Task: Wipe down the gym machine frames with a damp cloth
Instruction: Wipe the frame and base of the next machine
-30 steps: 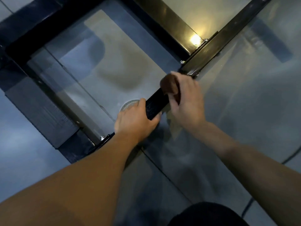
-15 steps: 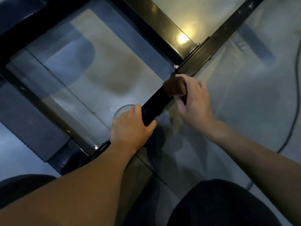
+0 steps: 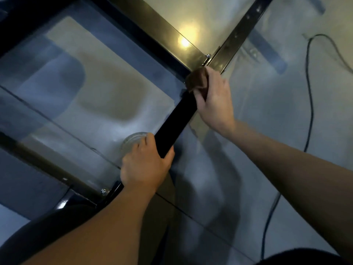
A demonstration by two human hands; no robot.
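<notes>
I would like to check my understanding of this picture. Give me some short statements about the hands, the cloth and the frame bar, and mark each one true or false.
1. The right hand holds a brown cloth against the black frame bar. True.
2. The left hand rests flat on the floor. False: it grips the frame bar, lower down than the right hand.
3. The cloth is near the joint where the bar meets a cross bar. True.
4. A black cable lies on the floor to the right of the right arm. True.
5. Both hands hold the cloth. False: only the right hand holds it.
</notes>
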